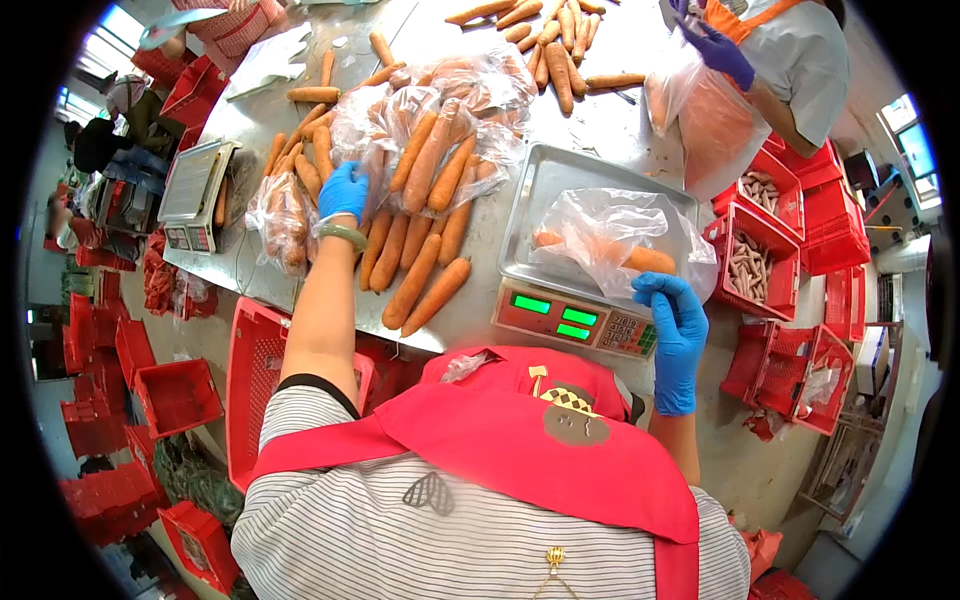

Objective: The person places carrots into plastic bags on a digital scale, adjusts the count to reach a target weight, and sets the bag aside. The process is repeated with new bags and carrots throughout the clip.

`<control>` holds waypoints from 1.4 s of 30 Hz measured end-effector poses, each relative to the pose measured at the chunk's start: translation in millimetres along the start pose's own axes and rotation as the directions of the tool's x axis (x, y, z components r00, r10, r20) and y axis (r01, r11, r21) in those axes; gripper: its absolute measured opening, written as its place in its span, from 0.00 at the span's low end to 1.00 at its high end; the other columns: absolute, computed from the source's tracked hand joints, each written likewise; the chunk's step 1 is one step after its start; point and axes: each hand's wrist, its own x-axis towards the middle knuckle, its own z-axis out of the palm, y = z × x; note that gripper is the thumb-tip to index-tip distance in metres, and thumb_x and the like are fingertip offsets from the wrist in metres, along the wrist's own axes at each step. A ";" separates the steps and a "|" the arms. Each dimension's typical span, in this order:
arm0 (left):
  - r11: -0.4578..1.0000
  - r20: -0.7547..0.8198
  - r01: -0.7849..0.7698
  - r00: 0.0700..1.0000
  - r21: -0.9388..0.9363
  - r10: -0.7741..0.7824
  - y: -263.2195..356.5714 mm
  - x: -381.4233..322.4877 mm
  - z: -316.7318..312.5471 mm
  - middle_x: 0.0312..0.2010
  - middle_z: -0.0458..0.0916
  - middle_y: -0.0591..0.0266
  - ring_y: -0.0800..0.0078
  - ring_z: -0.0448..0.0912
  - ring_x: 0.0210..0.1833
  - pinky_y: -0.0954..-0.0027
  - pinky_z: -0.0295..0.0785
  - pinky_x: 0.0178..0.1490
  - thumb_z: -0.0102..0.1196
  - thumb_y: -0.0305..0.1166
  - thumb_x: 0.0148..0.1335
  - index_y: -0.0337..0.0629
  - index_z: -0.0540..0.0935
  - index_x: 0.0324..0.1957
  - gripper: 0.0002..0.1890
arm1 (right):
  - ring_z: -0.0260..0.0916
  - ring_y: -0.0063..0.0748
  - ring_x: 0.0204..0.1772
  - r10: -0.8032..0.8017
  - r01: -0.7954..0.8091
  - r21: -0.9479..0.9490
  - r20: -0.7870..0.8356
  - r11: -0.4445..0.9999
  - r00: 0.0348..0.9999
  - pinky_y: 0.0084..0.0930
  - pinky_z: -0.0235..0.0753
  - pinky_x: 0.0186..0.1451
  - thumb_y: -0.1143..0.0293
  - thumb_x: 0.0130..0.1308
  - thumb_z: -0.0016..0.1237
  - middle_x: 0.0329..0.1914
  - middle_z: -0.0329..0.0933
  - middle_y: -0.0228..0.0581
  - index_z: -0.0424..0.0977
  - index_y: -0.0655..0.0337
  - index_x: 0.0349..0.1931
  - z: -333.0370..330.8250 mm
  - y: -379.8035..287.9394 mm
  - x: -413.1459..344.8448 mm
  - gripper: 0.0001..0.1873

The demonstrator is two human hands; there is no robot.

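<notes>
My left hand [343, 193], in a blue glove, reaches to the left edge of a pile of loose carrots [420, 240]. It is beside clear plastic bags filled with carrots [375, 124]; its fingertips are partly hidden, so a hold cannot be made out. My right hand [679, 337], also gloved in blue, pinches the near edge of a clear plastic bag [592, 217]. That bag lies on the metal pan [517, 225] of a digital scale [551, 315] with lit green displays. A few carrots [649, 260] are inside it.
A bagged bunch of carrots [283, 225] lies at the left. Beyond it stands a second scale [196, 191]. Across the metal table, a person with purple gloves [716, 56] holds a plastic bag [667, 82]. Red crates [757, 262] stand at the right; another red crate [251, 375] is beside me.
</notes>
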 end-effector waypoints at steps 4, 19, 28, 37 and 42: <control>0.704 0.075 0.192 0.978 -0.684 -0.194 -81.1 67.7 -0.1 0.28 0.80 0.61 0.69 0.76 0.32 0.70 0.71 0.40 0.52 0.40 0.56 0.38 0.80 0.40 0.16 | 0.71 0.22 0.41 0.029 -0.029 0.005 -0.017 1.000 0.999 0.20 0.70 0.48 0.81 0.63 0.39 0.38 0.75 0.36 0.72 0.68 0.40 -2.6 3.0 -4.1 0.08; 0.028 -0.096 -0.093 0.990 -0.995 -0.103 -83.8 6.8 -66.2 0.36 0.81 0.59 0.70 0.77 0.41 0.69 0.69 0.52 0.44 0.31 0.59 0.38 0.80 0.37 0.12 | 0.71 0.23 0.42 0.008 -0.009 0.006 0.063 1.000 0.998 0.23 0.73 0.47 0.80 0.63 0.40 0.38 0.75 0.36 0.73 0.68 0.41 11.0 -1.7 6.3 0.09; 0.717 0.306 0.016 0.911 -0.697 0.277 -24.1 -45.4 -90.2 0.26 0.75 0.69 0.81 0.71 0.32 0.80 0.66 0.41 0.50 0.32 0.62 0.38 0.80 0.33 0.09 | 0.71 0.24 0.41 0.026 -0.024 -0.023 0.124 0.999 0.992 0.21 0.71 0.48 0.81 0.62 0.40 0.39 0.75 0.36 0.72 0.69 0.40 16.5 -0.8 6.5 0.08; 0.494 -0.103 -0.030 0.987 -0.869 -0.120 -60.1 89.9 -137.0 0.21 0.70 0.74 0.85 0.66 0.24 0.81 0.61 0.28 0.50 0.39 0.61 0.45 0.79 0.29 0.11 | 0.71 0.24 0.40 -0.043 0.049 -0.040 0.155 0.998 0.987 0.20 0.70 0.47 0.82 0.62 0.40 0.38 0.75 0.36 0.73 0.68 0.39 12.8 0.0 5.8 0.08; 0.189 -0.285 -0.257 0.948 -0.948 -0.143 -16.0 111.7 -177.2 0.39 0.78 0.61 0.74 0.76 0.40 0.74 0.72 0.48 0.48 0.33 0.61 0.38 0.75 0.49 0.16 | 0.71 0.24 0.41 -0.040 0.045 -0.043 0.103 0.998 0.994 0.21 0.71 0.48 0.82 0.62 0.39 0.38 0.75 0.36 0.72 0.68 0.38 5.7 -4.2 1.5 0.08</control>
